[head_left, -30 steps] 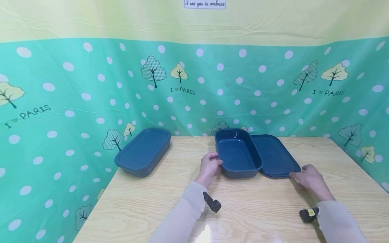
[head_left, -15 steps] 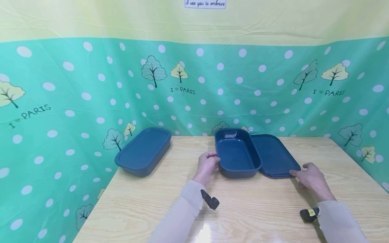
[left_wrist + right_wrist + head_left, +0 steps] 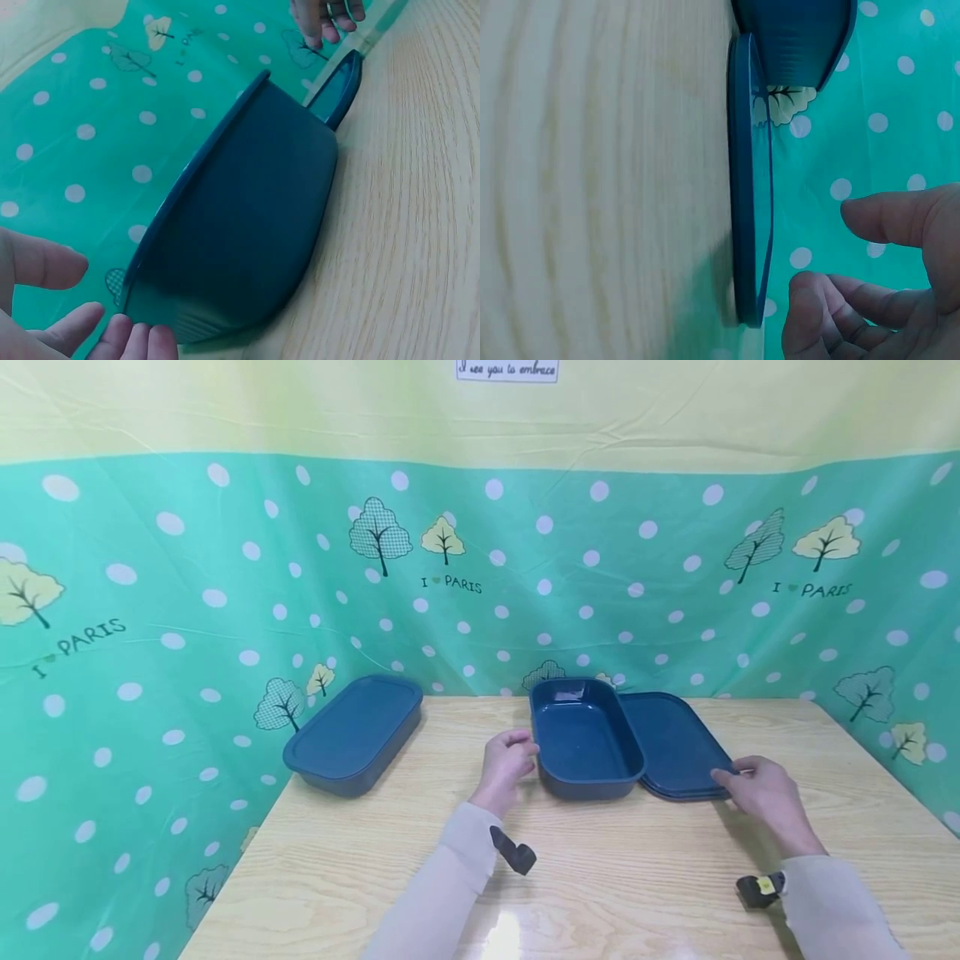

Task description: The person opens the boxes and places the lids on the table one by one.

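Note:
An open dark blue food container (image 3: 588,735) stands on the table with its inside bare. Its flat blue lid (image 3: 671,747) lies against its right side. My left hand (image 3: 506,768) is at the container's left wall; in the left wrist view the thumb is spread away and the fingertips (image 3: 161,341) are right at the container's near end. Over by the lid's near right corner is my right hand (image 3: 768,793). From the right wrist, its thumb (image 3: 885,216) and fingers stand apart with a gap between, beside the lid's edge (image 3: 744,195).
A second blue container (image 3: 352,735) with its lid on stands at the table's left edge. Behind the wooden table (image 3: 600,877) hangs a green dotted curtain (image 3: 465,627) printed with trees, close to the containers.
My left hand has moved slightly left, its fingers coming off the container's wall. My right hand has loosened from the lid's corner and risen a little. Container and lid hardly shift.

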A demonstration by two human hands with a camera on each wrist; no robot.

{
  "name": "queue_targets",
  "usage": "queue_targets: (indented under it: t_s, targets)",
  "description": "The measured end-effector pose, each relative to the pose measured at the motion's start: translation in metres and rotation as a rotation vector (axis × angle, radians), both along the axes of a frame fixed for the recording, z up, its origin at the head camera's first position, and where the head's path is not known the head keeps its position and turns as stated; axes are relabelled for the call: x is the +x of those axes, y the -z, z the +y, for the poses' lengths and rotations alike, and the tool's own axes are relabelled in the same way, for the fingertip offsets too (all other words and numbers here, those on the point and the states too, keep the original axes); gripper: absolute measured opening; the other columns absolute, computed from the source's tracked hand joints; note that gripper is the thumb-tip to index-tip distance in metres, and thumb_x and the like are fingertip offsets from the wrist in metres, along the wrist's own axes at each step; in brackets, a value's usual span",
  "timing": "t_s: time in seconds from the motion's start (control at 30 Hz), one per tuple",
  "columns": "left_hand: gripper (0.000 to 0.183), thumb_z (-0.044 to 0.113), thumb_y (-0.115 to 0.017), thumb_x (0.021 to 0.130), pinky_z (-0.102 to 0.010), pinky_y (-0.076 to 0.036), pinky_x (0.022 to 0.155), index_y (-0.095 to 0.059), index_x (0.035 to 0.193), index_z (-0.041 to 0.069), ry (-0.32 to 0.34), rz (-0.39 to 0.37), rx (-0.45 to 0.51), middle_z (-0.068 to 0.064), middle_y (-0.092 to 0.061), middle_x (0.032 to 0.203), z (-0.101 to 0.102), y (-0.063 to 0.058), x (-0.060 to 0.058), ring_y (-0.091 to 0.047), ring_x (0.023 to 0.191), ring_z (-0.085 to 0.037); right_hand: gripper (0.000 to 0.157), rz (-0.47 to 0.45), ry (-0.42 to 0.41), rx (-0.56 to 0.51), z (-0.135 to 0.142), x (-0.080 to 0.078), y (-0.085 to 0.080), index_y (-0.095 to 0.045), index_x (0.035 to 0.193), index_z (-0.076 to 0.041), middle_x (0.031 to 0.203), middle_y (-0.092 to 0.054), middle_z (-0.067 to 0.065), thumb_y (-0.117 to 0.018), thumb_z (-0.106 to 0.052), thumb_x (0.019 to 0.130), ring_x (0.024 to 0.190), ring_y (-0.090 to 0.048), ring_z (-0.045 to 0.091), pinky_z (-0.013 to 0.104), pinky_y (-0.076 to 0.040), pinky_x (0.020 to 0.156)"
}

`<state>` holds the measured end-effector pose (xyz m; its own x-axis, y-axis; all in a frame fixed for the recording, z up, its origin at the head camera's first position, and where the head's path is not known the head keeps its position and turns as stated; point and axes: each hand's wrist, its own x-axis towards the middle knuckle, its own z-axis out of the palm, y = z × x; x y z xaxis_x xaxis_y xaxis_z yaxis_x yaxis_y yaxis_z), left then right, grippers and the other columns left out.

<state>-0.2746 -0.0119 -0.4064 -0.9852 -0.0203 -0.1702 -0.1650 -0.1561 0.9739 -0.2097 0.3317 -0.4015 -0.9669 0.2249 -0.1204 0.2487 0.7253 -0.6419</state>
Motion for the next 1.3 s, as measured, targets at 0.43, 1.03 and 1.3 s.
queue_targets:
  t_s: [0.43,1.03,1.3]
  targets:
    - [0.035,0.002,-0.060,0.078,-0.043,-0.045,0.088,-0.056,0.113,0.000,0.025,0.036,-0.040,-0.017,-0.054,0.115,-0.013,-0.004,0.001,-0.057,0.096,-0.022,0.072,0.138,-0.027,0.028,-0.023,-0.001,-0.009,-0.047,0.119,0.007,0.108,-0.053,0.028,-0.047,-0.055,0.084,0.091,-0.053,0.038,0.041,-0.045,0.065]
    - [0.032,0.006,-0.061,0.080,-0.043,-0.045,0.087,-0.056,0.110,0.001,0.084,0.083,-0.155,-0.017,-0.054,0.114,-0.043,-0.006,0.014,-0.055,0.098,-0.022,0.053,0.250,-0.087,0.063,-0.069,-0.006,-0.016,-0.053,0.113,0.003,0.100,-0.057,0.021,-0.052,-0.043,0.087,0.087,-0.054,0.031,0.036,-0.046,0.062]
    - [0.032,0.009,-0.061,0.081,-0.042,-0.045,0.087,-0.056,0.111,0.003,0.103,0.110,-0.216,-0.011,-0.056,0.111,-0.058,-0.006,0.018,-0.055,0.100,-0.022,0.047,0.279,-0.118,0.083,-0.091,-0.012,-0.024,-0.056,0.109,0.000,0.096,-0.059,0.017,-0.053,-0.042,0.087,0.085,-0.054,0.029,0.036,-0.045,0.063]
